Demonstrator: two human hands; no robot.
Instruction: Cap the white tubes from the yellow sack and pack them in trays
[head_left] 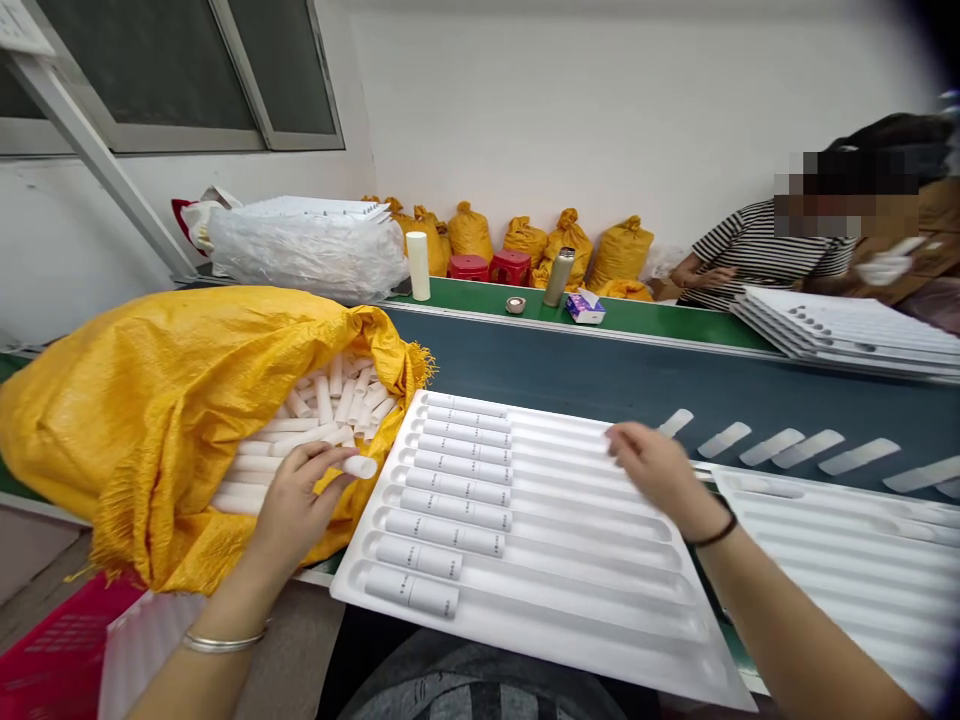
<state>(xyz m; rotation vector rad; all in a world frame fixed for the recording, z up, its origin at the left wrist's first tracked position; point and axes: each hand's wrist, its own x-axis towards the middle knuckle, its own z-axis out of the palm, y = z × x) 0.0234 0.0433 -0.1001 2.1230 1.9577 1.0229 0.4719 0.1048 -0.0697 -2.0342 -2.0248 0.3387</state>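
My left hand is closed around a white tube, with its end pointing to the right. It is at the mouth of a yellow woven sack, where many loose white tubes lie. A white grooved tray slants across in front of me. Printed white tubes lie at the left ends of its grooves, one below another. Over the tray's right far part hovers my right hand, slightly blurred, fingers drawn together; no tube shows in it.
A dark conveyor belt runs behind the tray, with several whitish tubes on its right. Another grooved tray lies right. Beyond stand a metal flask, a tissue pack, stacked trays and a person in stripes.
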